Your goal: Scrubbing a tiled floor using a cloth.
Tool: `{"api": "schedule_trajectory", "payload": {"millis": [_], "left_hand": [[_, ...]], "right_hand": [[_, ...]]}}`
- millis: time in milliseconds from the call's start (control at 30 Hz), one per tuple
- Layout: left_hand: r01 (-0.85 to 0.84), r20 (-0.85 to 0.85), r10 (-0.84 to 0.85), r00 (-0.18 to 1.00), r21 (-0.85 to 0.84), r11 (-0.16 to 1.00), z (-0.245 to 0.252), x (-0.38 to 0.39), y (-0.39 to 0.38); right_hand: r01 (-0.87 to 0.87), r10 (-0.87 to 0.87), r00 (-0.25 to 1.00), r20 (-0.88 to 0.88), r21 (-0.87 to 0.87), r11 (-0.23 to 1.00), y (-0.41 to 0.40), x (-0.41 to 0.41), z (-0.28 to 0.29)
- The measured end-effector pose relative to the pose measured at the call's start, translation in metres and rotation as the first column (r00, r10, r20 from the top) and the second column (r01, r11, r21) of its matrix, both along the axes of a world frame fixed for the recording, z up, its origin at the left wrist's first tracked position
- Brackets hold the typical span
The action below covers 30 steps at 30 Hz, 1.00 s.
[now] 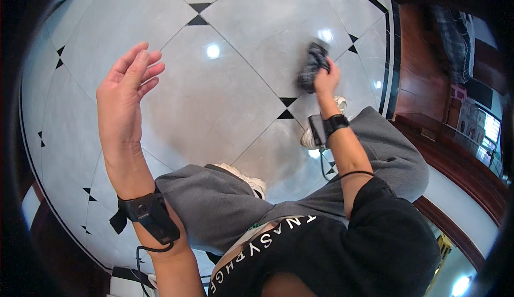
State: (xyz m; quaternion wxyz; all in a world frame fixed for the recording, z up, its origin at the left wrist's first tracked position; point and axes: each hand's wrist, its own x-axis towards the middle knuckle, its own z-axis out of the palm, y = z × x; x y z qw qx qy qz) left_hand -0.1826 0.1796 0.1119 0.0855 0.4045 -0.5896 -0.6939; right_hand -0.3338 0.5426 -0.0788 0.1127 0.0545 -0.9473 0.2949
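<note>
My right hand (327,78) grips a dark, mottled object (314,66) on its right side, out over the tiled floor (225,128). Motion blur hides what exactly this object is, and whether it touches the tiles cannot be told. Raised on the left, my left hand (130,76) is empty, its fingers loosely bent and a little apart. A black strapped device (150,214) sits on my left forearm, and another strapped device (327,129) is on my right wrist; both have cables.
My knees in grey trousers (213,204) are bent and spread. One white shoe (245,178) shows by my left leg, another (309,138) below my right wrist. Dark reddish wood furniture (419,68) lines the right side, with dark fabric (453,44) at it. Lights reflect off the glossy tiles.
</note>
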Motion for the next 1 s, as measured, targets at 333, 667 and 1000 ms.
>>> {"api": "schedule_trajectory", "payload": {"millis": [333,667,1000], "left_hand": [[0.023,0.034,-0.023,0.999,-0.011,1.0,-0.002,-0.001,0.004],[0.018,-0.011,-0.018,1.0,0.02,1.0,-0.002,-0.008,0.002],[0.057,-0.033,-0.059,0.998,-0.045,0.997,0.002,-0.01,0.007]], "right_hand": [[0.029,-0.12,0.969,0.215,0.383,0.923,-0.1,0.099,-0.062],[-0.359,0.521,0.832,0.188,-0.534,0.765,-0.261,0.106,-0.015],[-0.062,0.019,0.965,0.263,0.154,0.986,-0.025,0.107,-0.042]]}}
